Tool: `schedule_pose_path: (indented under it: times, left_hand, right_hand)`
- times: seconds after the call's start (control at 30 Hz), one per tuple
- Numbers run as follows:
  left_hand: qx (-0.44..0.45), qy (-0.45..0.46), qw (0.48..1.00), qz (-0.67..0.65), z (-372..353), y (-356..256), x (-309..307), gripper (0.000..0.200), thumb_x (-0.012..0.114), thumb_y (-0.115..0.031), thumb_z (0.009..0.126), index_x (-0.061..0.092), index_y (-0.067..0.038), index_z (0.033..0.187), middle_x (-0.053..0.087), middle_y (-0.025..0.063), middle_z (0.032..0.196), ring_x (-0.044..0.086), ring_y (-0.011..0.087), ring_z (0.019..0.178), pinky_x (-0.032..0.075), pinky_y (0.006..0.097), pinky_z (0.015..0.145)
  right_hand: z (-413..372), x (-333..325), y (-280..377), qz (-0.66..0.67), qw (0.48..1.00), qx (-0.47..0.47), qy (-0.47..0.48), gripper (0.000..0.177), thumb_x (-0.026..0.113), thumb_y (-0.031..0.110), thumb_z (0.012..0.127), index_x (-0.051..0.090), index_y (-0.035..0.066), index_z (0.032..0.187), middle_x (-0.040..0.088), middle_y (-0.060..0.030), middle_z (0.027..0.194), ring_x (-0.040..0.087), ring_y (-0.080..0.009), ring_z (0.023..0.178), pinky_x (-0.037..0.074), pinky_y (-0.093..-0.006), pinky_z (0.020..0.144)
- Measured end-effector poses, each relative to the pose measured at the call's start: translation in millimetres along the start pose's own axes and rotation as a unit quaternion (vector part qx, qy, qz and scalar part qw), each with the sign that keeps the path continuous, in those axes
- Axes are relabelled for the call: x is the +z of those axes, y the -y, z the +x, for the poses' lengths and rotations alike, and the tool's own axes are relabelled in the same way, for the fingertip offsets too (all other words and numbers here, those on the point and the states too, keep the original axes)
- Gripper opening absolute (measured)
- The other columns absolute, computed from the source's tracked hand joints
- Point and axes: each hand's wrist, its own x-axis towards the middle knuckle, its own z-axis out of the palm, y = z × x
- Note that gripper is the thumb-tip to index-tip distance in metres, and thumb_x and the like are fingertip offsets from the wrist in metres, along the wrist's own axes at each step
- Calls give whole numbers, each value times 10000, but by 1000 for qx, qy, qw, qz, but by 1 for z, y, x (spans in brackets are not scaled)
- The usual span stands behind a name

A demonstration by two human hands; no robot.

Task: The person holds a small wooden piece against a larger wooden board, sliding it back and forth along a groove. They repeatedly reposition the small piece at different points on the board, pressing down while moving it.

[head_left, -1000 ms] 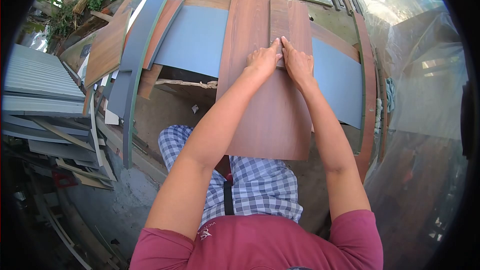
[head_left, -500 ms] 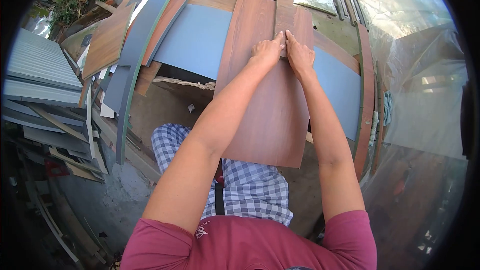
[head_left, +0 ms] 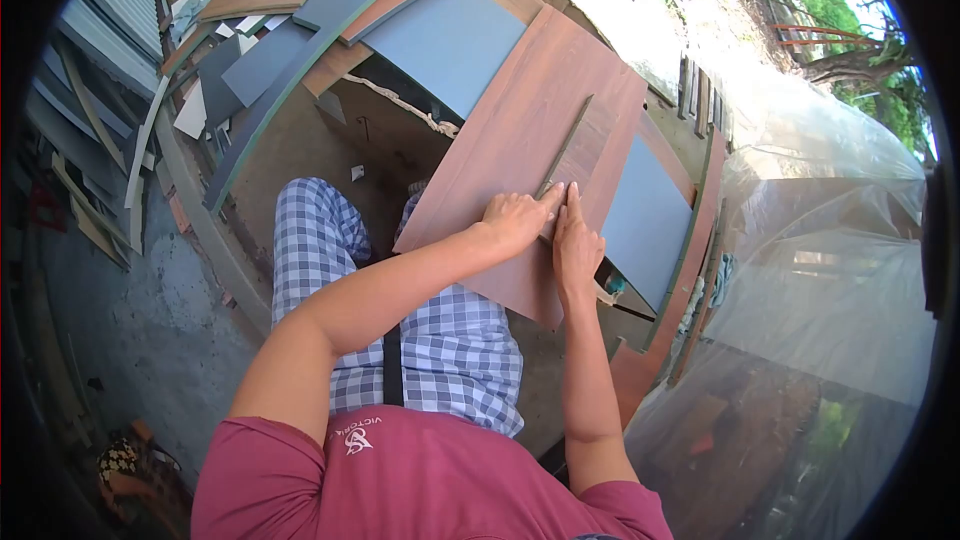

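A narrow wood-grain strip [head_left: 588, 155] lies lengthwise on a wide reddish-brown wood-grain board [head_left: 510, 130]. My left hand [head_left: 518, 220] is closed at the strip's near end, its fingers curled and its thumb side against the edge. Beside it, my right hand [head_left: 577, 245] grips the same end with the index finger stretched along the top. The fingertips of both hands almost meet. The hands partly cover the strip's near end. The board's near end reaches over my checked trousers [head_left: 455, 340].
Blue-grey panels [head_left: 450, 45] lie under the board on both sides. Long curved dark strips [head_left: 300, 70] and offcuts are heaped at left, beside stacked grey sheets [head_left: 110, 50]. Clear plastic sheeting [head_left: 800, 280] hangs at right. A brown edge board [head_left: 690, 240] stands near it.
Both hands have come nearer to my body, and the strip has slid with them along the board. The view has turned, so the board now slants to the upper right.
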Motion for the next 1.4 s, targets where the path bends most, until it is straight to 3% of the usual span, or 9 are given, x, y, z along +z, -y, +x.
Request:
schedule_pose_path:
  times: [0.1,0.2,0.27,0.4,0.5,0.6,0.93,1.0,1.4]
  left_hand:
    - [16,-3,1000,-2,-50,4,6,495,463,-272,895,320,-149,1353,625,193,699,621,352,652,481,450,583]
    - [18,-6,1000,2,-92,6,-3,515,486,-259,884,316,-137,1355,608,180,634,614,334,590,480,439,556]
    - [-30,89,995,17,-110,4,-21,514,479,-232,879,296,-120,1347,639,198,756,635,333,669,494,430,583]
    - [-38,74,996,-14,-113,12,-35,510,489,-231,876,312,-120,1342,638,191,747,628,342,640,488,440,569]
    - [-56,75,995,-21,-91,21,-43,505,503,-246,871,336,-119,1331,638,193,761,626,350,675,488,448,604]
    - [-21,-27,999,-19,-57,34,-32,498,501,-279,878,353,-168,1340,616,192,695,607,353,665,466,455,607]
    - [-39,-4,999,13,85,37,-46,486,472,-331,891,351,-198,1343,630,175,901,599,338,862,454,451,736]
    - [-43,-9,999,31,107,38,-48,481,461,-336,897,347,-203,1345,633,159,918,601,329,874,459,439,741]
    - [-88,-24,995,42,174,35,-52,461,448,-352,903,342,-267,1343,624,131,996,596,292,926,464,405,758]
  right_hand:
    - [-48,-5,16,38,999,-3,10,390,445,205,905,450,69,1270,609,-181,654,589,-350,585,443,-428,596]
    - [-83,1,28,25,989,-97,-107,427,475,198,881,431,68,1286,581,-132,547,564,-268,476,387,-388,562]
    - [-96,-2,39,29,996,-73,-29,423,488,181,874,442,75,1281,569,-116,528,549,-243,457,381,-365,565]
    - [-88,-6,55,36,996,-85,2,421,489,183,874,444,67,1277,553,-97,507,538,-229,453,377,-348,592]
    - [-64,-3,59,42,996,-76,3,418,480,194,881,440,84,1283,570,-111,529,560,-241,480,388,-353,616]
    - [-27,-2,57,38,998,-51,13,411,447,212,899,425,117,1299,605,-139,594,597,-273,548,405,-367,643]
    - [107,0,28,55,998,-10,11,408,373,239,928,386,148,1325,644,-174,746,624,-329,692,419,-440,709]
    - [129,1,24,53,999,-10,-6,402,370,293,925,406,205,1315,633,-217,855,610,-383,794,461,-465,724]
    - [196,5,9,68,998,12,-11,402,349,278,928,392,204,1320,634,-188,954,597,-366,915,415,-477,806]
